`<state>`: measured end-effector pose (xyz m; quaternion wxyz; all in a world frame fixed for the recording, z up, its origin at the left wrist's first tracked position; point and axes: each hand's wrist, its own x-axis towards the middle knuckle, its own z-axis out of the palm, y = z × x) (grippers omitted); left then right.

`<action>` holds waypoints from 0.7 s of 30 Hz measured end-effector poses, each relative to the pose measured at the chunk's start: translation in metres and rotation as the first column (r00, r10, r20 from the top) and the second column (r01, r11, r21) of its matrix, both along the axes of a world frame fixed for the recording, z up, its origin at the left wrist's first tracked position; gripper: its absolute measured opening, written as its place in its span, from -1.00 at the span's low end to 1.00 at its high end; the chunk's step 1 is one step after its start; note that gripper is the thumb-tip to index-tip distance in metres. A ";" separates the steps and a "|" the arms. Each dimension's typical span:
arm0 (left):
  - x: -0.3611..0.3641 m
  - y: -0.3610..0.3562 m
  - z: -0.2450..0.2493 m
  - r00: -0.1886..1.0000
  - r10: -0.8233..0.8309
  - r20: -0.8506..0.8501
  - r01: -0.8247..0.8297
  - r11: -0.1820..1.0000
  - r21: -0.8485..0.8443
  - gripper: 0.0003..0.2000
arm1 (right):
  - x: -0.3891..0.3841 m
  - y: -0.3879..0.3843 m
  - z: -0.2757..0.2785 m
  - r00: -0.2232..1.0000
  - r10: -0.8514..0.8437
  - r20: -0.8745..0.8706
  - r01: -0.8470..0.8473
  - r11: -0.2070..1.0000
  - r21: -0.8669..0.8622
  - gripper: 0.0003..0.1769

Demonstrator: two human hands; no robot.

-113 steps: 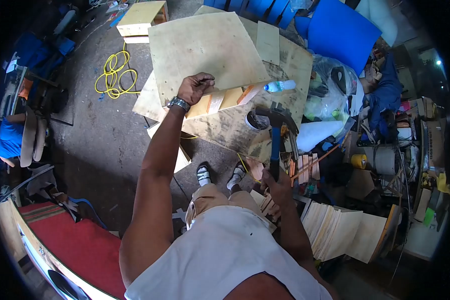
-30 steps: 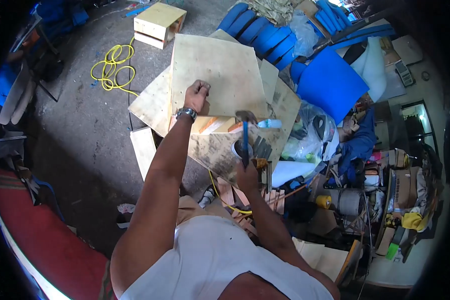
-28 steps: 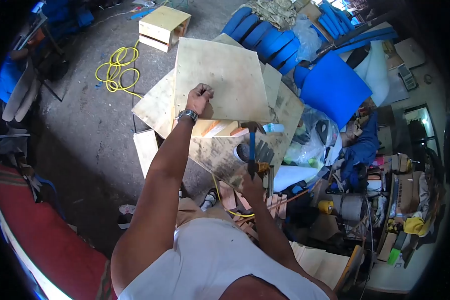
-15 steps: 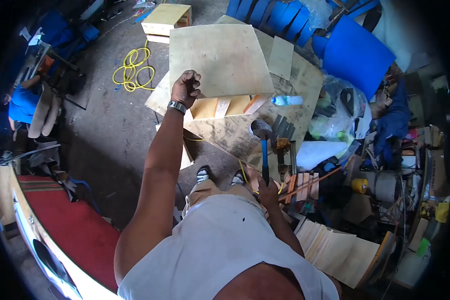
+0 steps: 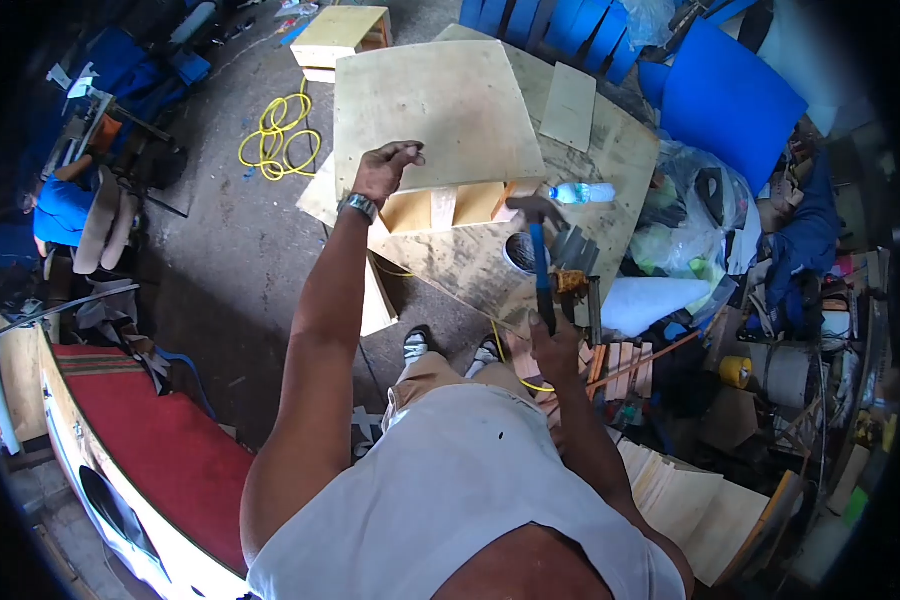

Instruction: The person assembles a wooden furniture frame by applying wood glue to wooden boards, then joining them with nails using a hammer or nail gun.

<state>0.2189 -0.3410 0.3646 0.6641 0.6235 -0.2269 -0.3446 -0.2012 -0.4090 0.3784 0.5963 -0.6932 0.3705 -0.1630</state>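
A pale plywood panel [image 5: 435, 110] lies on top of a wooden frame [image 5: 440, 210] with open compartments. My left hand [image 5: 388, 170] is over the panel's near left edge, its fingers curled together; whatever they pinch is too small to make out. In my right hand [image 5: 555, 342] is a hammer [image 5: 540, 245] with a blue and black handle, its head raised near the frame's right corner. Beneath the hammer, a round tin [image 5: 519, 252] rests on the large plywood sheet [image 5: 450, 268]. A water bottle [image 5: 582, 193] lies to the right of the frame.
At the far left sits a person in blue [image 5: 65, 210]. A yellow hose [image 5: 275, 140] coils on the floor near a small wooden box [image 5: 335, 38]. Red-covered furniture [image 5: 160, 440] stands lower left. Plastic bags [image 5: 685, 215] and wood pieces [image 5: 710, 510] crowd the right.
My right hand has raised the hammer, bringing its head up and closer to the frame's corner. My left hand has shifted right and slightly inward over the panel. The view has turned slightly.
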 end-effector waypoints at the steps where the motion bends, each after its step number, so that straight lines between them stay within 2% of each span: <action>1: 0.000 -0.011 -0.008 0.980 -0.042 0.192 0.029 0.997 0.072 -0.69 | 0.003 -0.004 0.007 0.998 0.000 0.068 0.000 1.000 -0.009 -0.74; 2: 0.000 -0.021 -0.016 0.923 -0.096 0.373 0.044 0.988 0.148 -0.69 | 0.007 -0.010 0.011 0.999 0.006 0.054 -0.004 0.999 -0.032 -0.74; 3: 0.002 -0.029 -0.024 0.880 -0.144 0.452 0.086 0.985 0.147 -0.72 | 0.010 -0.015 0.014 0.999 0.009 0.039 -0.007 0.999 -0.054 -0.75; 6: -0.012 -0.046 -0.023 0.984 -0.165 0.062 0.163 0.986 0.039 -0.74 | 0.011 -0.018 0.025 1.000 -0.008 -0.028 0.006 0.999 -0.047 -0.77; 7: -0.003 -0.055 -0.053 0.975 -0.147 0.168 0.144 0.989 0.030 -0.79 | 0.017 -0.012 0.038 0.999 -0.034 -0.041 0.034 0.999 -0.023 -0.77; 9: -0.005 -0.056 -0.058 0.984 -0.168 0.064 0.169 0.986 -0.013 -0.81 | 0.023 -0.008 0.045 0.996 -0.044 -0.079 0.044 0.999 -0.002 -0.74; 10: -0.006 -0.056 -0.061 0.983 -0.183 0.012 0.183 0.983 -0.028 -0.82 | 0.025 -0.006 0.045 0.996 -0.034 -0.088 0.028 0.997 -0.070 -0.74; 12: -0.004 -0.057 -0.066 0.967 -0.182 0.176 0.181 0.983 0.017 -0.82 | 0.031 -0.002 0.046 0.994 -0.010 -0.106 -0.012 0.979 -0.205 -0.72; 14: -0.005 -0.054 -0.068 0.926 -0.178 0.334 0.166 0.984 0.063 -0.80 | 0.036 0.002 0.043 0.989 0.004 -0.149 -0.032 0.981 -0.189 -0.72; 18: -0.011 -0.048 -0.051 0.889 -0.207 0.408 0.166 0.977 0.134 -0.81 | 0.058 0.011 0.048 0.990 -0.033 -0.138 -0.006 0.960 -0.279 -0.70; 20: -0.013 -0.044 -0.044 0.894 -0.231 0.384 0.192 0.972 0.136 -0.83 | 0.066 0.008 0.041 0.987 -0.020 -0.159 -0.016 0.976 -0.218 -0.69; 21: -0.013 -0.042 -0.046 0.868 -0.235 0.437 0.188 0.971 0.147 -0.83 | 0.071 0.008 0.037 0.985 -0.016 -0.169 -0.016 0.982 -0.186 -0.69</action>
